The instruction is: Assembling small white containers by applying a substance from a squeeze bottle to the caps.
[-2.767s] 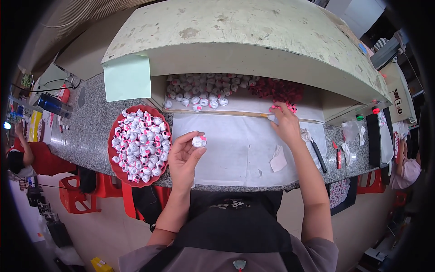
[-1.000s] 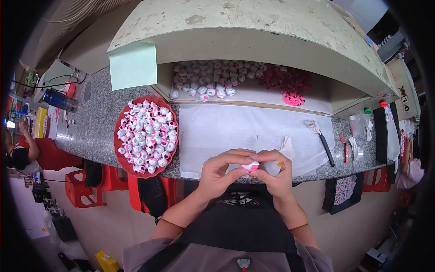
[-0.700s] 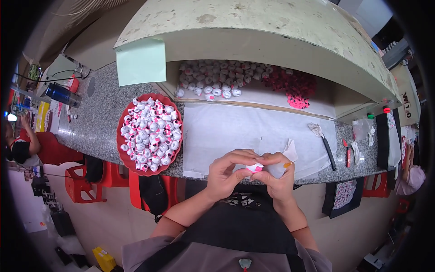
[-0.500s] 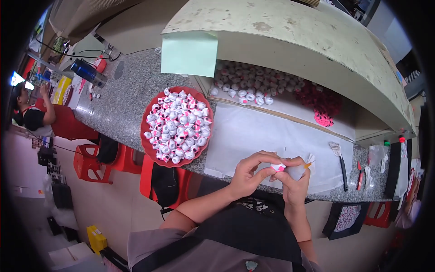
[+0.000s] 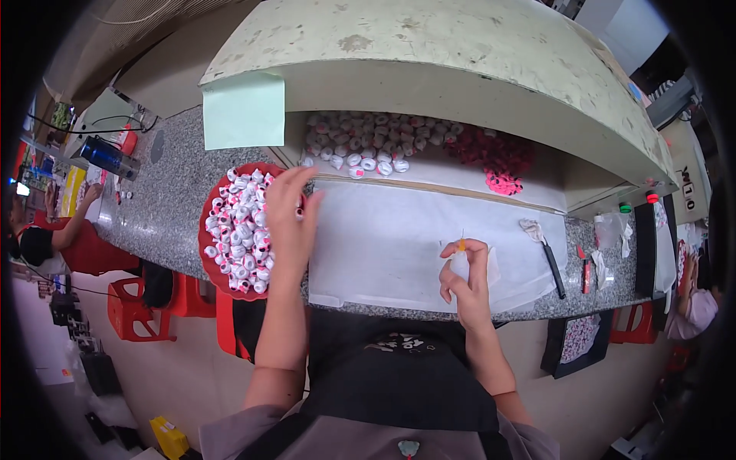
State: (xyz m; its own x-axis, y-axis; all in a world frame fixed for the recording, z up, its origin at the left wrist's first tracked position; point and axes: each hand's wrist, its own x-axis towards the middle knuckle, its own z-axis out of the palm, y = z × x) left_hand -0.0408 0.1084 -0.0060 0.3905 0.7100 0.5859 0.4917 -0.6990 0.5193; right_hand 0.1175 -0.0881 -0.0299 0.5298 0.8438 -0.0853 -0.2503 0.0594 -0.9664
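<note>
At the red scalloped bowl (image 5: 209,270), my left hand (image 5: 290,218) reaches over the right rim with fingers and thumb apart. Many small white, pink and black pieces (image 5: 244,230) are heaped in it; one shows beside my thumb, and I cannot tell whether it touches the hand. Over the white sheet (image 5: 376,245), my right hand (image 5: 471,285) is closed around a small translucent squeeze bottle (image 5: 460,265). Its orange tip with a thin needle points up.
A shelf (image 5: 460,84) over the bench holds rows of white pieces (image 5: 368,146) and a dark red pile (image 5: 494,153). A black-handled brush (image 5: 553,270) and a red tool (image 5: 586,276) lie right. Another person (image 5: 46,245) sits far left.
My left hand has moved left from the sheet to the bowl, away from the white and pink piece's earlier place between both hands. The right hand has turned the bottle upright. The view has shifted.
</note>
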